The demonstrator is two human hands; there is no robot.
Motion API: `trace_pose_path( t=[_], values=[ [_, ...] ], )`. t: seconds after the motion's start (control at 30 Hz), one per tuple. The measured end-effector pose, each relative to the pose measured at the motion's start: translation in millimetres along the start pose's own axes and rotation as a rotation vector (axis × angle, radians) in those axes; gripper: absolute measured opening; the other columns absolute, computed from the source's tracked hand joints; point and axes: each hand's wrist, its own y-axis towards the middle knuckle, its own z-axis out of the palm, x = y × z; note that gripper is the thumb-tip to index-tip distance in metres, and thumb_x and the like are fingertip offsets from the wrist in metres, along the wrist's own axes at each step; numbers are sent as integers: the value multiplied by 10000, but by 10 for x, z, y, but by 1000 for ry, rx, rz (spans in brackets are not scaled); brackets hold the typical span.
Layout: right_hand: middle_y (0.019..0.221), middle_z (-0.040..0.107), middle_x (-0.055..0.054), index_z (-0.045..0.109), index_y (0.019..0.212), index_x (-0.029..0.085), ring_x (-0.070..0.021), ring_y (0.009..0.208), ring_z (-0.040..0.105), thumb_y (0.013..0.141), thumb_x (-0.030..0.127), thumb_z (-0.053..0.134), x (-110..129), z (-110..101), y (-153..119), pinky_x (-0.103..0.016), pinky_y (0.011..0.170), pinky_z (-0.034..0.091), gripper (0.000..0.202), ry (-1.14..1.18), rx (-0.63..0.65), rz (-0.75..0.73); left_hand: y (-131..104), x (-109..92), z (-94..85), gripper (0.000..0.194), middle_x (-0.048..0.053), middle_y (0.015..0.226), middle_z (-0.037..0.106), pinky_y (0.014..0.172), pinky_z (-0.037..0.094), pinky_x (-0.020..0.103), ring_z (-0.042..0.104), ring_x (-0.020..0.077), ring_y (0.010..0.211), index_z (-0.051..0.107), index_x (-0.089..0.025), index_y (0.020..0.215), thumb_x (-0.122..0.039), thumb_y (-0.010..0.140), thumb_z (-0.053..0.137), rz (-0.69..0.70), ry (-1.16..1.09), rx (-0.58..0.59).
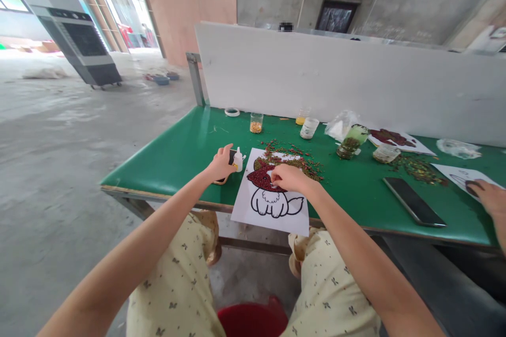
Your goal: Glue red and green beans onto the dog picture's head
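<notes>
A paper with a cartoon animal drawing (pixel 272 205) lies over the front edge of the green table, its head filled with dark red beans (pixel 261 175). My right hand (pixel 290 178) rests on that head, fingertips pinched together; whatever they hold is too small to make out. To the left of the paper, my left hand (pixel 221 164) is closed around a small white glue bottle (pixel 238 160) with a narrow tip. A dark phone-like object (pixel 221 181) lies partly hidden under this hand. Loose red and green beans (pixel 294 155) are scattered along the paper's top edge.
Behind the paper stand a cup of yellow kernels (pixel 256 124) and a tipped clear cup (pixel 309 128). Farther right are a green-tinted jar (pixel 351 142), a phone (pixel 413 201) and another person's hand (pixel 490 197). A white partition (pixel 336 73) borders the table's back.
</notes>
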Motion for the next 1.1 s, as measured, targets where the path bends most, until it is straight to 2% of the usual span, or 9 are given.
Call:
trace_pose_path(
  t=[0.63,0.8,1.1],
  values=[
    [825,679,-36,665,771,195,-146,713,581,740,179,541,27,46,21,-220,540,302,129,-24,38,-15,-29,-32,-18,817,187,1291,374,1032,280,475,350,372,1248,284,-121,1339,-172,572,559,23,12,31],
    [828,675,-37,662,783,192,-145,711,577,750,184,535,12,56,31,-219,538,299,131,-32,41,-21,-30,-46,-31,824,194,1313,361,1035,276,475,336,363,1260,247,-113,1355,-186,589,543,24,60,62],
    [791,671,-35,661,735,181,-126,664,555,744,160,517,-12,1,-20,-218,521,281,147,-3,28,-1,-32,-55,-41,838,190,1330,343,1058,268,419,326,325,1275,212,-86,1371,-210,604,525,23,125,94]
  ],
)
